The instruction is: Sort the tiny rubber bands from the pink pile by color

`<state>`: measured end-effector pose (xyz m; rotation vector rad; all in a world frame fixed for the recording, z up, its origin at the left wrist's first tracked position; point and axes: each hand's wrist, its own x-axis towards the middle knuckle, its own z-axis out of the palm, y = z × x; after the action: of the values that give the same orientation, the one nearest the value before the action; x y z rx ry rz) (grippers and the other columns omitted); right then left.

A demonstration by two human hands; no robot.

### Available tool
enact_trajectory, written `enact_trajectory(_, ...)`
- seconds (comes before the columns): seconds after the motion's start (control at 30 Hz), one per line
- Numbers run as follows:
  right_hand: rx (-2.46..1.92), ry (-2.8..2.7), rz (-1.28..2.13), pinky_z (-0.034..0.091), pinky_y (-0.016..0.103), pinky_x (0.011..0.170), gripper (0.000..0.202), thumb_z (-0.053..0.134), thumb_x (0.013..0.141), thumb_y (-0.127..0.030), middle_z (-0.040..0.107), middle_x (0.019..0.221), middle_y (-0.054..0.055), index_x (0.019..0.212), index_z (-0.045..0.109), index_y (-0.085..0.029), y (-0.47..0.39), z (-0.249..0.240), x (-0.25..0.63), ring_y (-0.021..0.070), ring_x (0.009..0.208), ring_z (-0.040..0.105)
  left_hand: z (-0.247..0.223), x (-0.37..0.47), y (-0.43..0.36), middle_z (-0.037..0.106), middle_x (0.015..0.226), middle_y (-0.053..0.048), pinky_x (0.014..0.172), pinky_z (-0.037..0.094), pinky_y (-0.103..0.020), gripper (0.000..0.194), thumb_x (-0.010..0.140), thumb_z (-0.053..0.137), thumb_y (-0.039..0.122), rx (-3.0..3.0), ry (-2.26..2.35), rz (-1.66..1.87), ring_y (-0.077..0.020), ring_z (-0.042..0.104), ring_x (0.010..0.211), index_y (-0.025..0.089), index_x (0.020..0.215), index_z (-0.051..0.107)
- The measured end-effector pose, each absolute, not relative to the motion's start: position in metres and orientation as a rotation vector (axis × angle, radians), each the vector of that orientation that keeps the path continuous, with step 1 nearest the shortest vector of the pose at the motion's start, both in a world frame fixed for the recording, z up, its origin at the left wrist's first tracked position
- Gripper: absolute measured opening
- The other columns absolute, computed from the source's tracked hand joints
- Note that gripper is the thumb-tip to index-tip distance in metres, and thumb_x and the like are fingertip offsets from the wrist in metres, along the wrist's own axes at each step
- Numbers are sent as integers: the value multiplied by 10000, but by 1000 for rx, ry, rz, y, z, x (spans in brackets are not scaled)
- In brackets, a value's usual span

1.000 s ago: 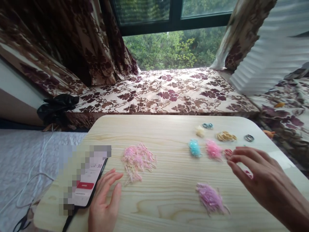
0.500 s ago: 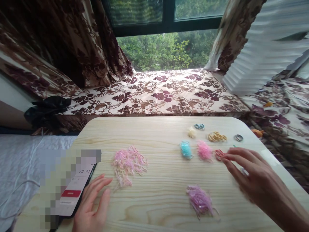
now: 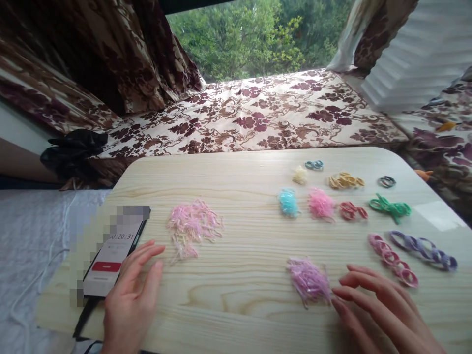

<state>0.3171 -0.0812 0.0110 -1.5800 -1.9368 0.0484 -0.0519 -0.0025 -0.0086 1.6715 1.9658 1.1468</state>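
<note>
My left hand lies with its fingers stretched out beside the phone, left of a loose pile of pink and cream elastic bands; it holds nothing. My right hand is low on the right, fingers apart and slightly curved. Its fingertips are at the right edge of a purple pile of elastic bands; whether they touch it I cannot tell. Just beyond that hand lie a row of pink hair ties and a row of violet ones.
Further back on the wooden table are turquoise bands, bright pink bands, red hair ties, green ones, yellow ones, a cream heap, blue rings and dark rings.
My right hand has moved away from the red hair ties, down and toward me to the purple pile. The view has tilted downward. My left hand stays beside the phone.
</note>
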Motion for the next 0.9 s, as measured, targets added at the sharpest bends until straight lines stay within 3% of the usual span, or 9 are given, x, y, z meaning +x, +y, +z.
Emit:
enact_trajectory(0.27, -1667, -1953, -94, 451, 451, 954, 205, 590, 895, -322, 553, 1129, 117, 1068, 592, -213, -84, -1, 311, 284, 1180, 517, -7, -51, -3, 659, 1211, -36, 1190, 321, -475, 256, 846, 592, 433, 1640, 1997, 1162, -277, 558, 1256, 248, 996, 683)
enact_trajectory(0.47, -1618, -1979, -108, 440, 440, 956, 113, 611, 880, -288, 577, 1114, 99, 980, 607, -234, -82, -1, 315, 282, 1199, 520, -8, -50, -1, 658, 1203, -49, 1187, 325, -473, 258, 848, 589, 427, 1669, 1970, 1177, -277, 558, 1254, 235, 992, 684)
enact_trajectory(0.73, -1489, -1984, -108, 472, 396, 931, 146, 610, 876, -186, 602, 1063, 93, 1019, 596, -214, -71, 9, 300, 243, 1155, 551, -10, -52, -1, 653, 1209, -55, 1165, 353, -471, 238, 854, 598, 401, 1662, 1956, 1189, -268, 558, 1250, 231, 995, 684)
enact_trajectory(0.9, -1430, -2138, -12, 490, 385, 922, 168, 558, 912, -271, 656, 1008, 79, 1065, 595, -213, -76, 8, 313, 241, 1181, 538, -12, -54, -1, 651, 1210, -53, 1164, 358, -437, 228, 867, 590, 387, 1687, 1949, 1192, -250, 557, 1251, 227, 1001, 682)
